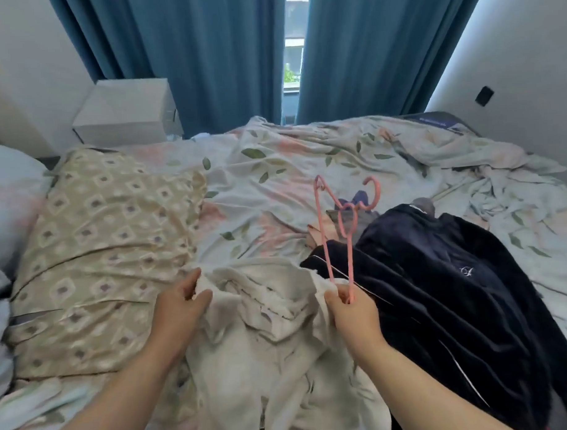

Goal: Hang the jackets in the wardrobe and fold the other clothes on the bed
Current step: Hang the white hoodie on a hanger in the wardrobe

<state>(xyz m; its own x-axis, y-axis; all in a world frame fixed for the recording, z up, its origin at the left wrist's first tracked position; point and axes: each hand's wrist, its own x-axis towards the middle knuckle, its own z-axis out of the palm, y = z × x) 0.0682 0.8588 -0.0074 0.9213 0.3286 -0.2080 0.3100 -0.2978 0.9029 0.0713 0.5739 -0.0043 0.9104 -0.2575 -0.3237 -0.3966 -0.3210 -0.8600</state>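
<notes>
Hands grip the white jacket (266, 315) on the bed (306, 156)

Left hand (179, 307) pinches one side of the jacket's collar between thumb and curled fingers, just right of a beige patterned pillow (106, 253). Right hand (353, 315), fingers curled, holds the collar's other side together with the lower end of a pink hanger (325, 239) that sticks upward. A navy jacket (455, 289) lies crumpled to the right, touching the white one.
</notes>
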